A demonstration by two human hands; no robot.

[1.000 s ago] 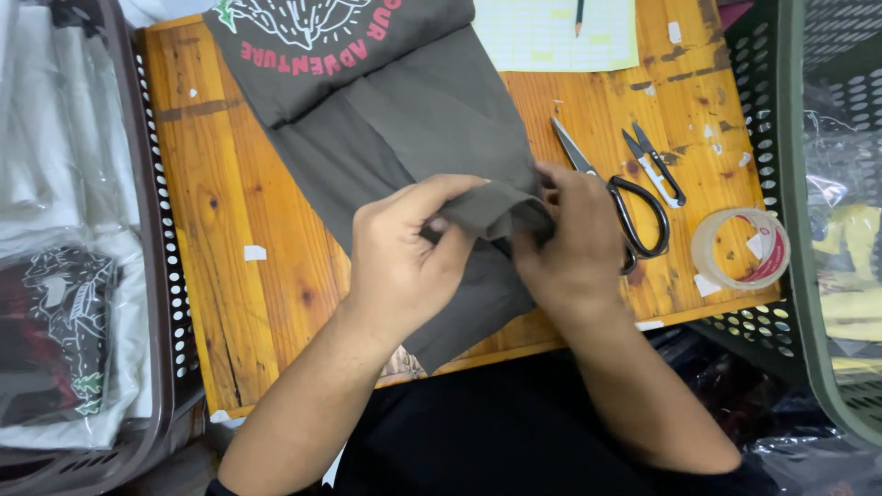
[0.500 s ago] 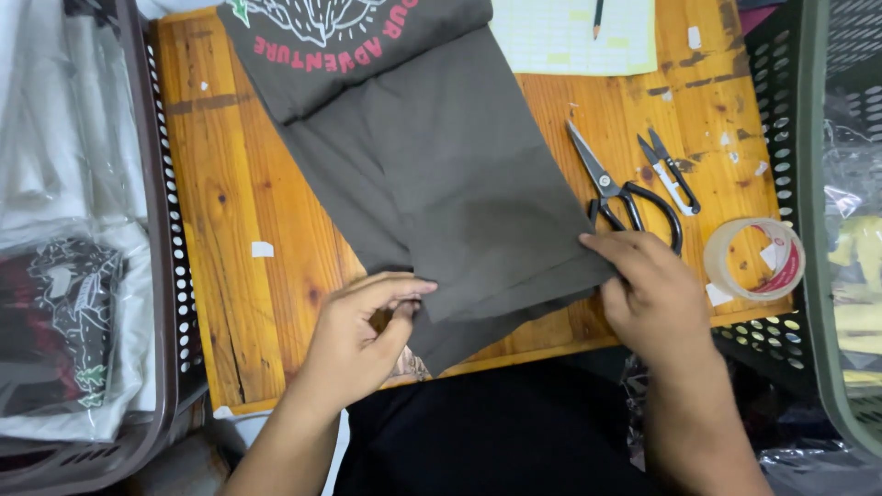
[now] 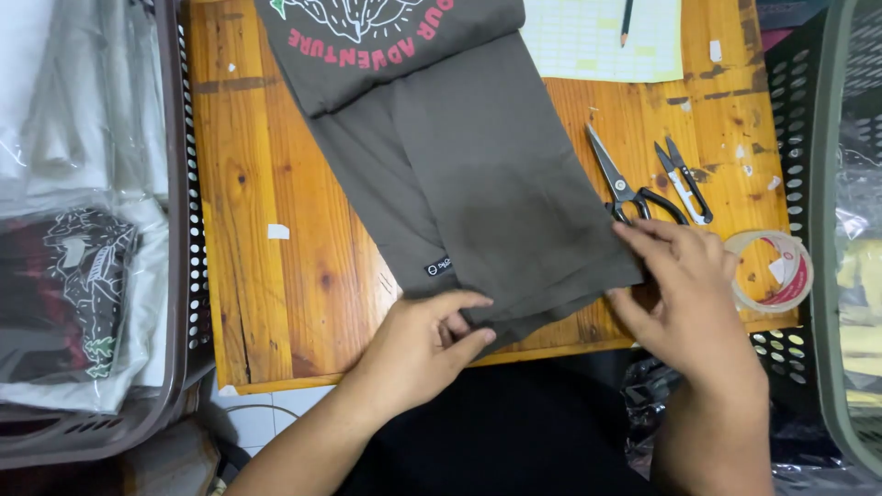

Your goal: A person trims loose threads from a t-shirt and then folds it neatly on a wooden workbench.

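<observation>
A dark grey-brown T-shirt [image 3: 478,174] with a red and white print at its far end lies lengthwise on the wooden table [image 3: 276,276], its sides folded in. My left hand [image 3: 427,344] pinches the near hem at the table's front edge, thumb under the cloth. At the hem's right corner my right hand [image 3: 680,294] rests with its fingers spread flat on the cloth and the table.
Black-handled scissors [image 3: 625,188], small thread snips [image 3: 684,179] and a roll of clear tape [image 3: 772,271] lie right of the shirt. A sheet of paper with a pencil [image 3: 602,37] is at the back. Perforated baskets flank the table, the left one [image 3: 179,276] holding bagged shirts.
Both hands were bunched together on the folded hem. They have drawn apart, left and right, and the cloth now lies spread flat.
</observation>
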